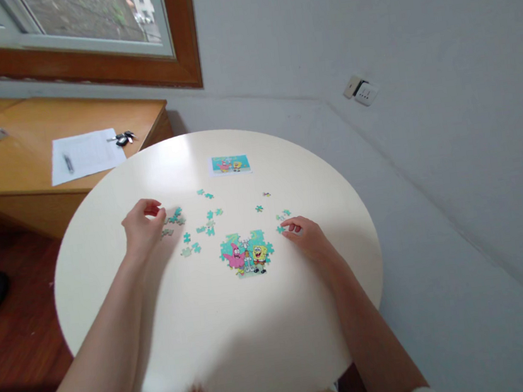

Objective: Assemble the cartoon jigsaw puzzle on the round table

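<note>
A partly joined jigsaw puzzle [247, 255] lies flat on the round white table [202, 330], showing a pink starfish, a pale squid figure and a yellow sponge character. My left hand [144, 228] hovers at the left beside a cluster of loose pieces [176, 216]; its fingers are loosely curled, thumb and forefinger slightly apart, and no piece shows between them. To the right of the joined part, my right hand [307, 236] has its thumb and fingertips closed at a small teal puzzle piece [280, 229]. Two more pieces [285, 213] lie just beyond those fingertips.
A reference picture card [230, 165] lies at the table's far side. More loose pieces [211, 227] are scattered left of the joined part, and single ones [259, 209] behind it. A wooden desk [147, 118] at the left bears paper [87, 155] and keys [123, 138].
</note>
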The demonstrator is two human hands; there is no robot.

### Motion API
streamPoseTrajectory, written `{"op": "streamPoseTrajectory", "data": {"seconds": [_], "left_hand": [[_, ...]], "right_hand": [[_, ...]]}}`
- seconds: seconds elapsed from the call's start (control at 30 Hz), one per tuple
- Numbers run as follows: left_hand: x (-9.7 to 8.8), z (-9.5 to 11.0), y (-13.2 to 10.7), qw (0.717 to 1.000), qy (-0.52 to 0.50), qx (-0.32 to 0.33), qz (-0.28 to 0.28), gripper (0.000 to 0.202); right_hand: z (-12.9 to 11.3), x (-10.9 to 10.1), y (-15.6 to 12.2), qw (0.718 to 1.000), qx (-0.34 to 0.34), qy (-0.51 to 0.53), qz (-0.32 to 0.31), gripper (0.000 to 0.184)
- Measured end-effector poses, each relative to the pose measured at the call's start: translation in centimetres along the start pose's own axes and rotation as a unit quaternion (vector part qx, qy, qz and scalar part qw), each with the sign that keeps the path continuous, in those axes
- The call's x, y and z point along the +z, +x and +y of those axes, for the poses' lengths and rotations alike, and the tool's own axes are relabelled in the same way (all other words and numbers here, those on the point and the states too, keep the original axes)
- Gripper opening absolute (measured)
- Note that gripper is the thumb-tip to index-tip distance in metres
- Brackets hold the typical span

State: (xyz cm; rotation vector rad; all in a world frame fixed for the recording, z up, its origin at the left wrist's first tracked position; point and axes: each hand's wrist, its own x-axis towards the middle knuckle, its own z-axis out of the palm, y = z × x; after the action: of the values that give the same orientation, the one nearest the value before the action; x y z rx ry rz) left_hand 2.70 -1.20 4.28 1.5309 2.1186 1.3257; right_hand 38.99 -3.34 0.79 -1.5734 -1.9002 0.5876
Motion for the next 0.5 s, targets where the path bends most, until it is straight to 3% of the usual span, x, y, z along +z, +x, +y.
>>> {"op": "streamPoseTrajectory", "data": {"seconds": [0.5], "left_hand": [[0.23,-0.05,-0.02,1.0,0.003,0.002,-0.008,0.01]], "right_hand": [[0.15,0.13,0.21,0.999,-0.007,-0.026,-0.022,0.019]]}}
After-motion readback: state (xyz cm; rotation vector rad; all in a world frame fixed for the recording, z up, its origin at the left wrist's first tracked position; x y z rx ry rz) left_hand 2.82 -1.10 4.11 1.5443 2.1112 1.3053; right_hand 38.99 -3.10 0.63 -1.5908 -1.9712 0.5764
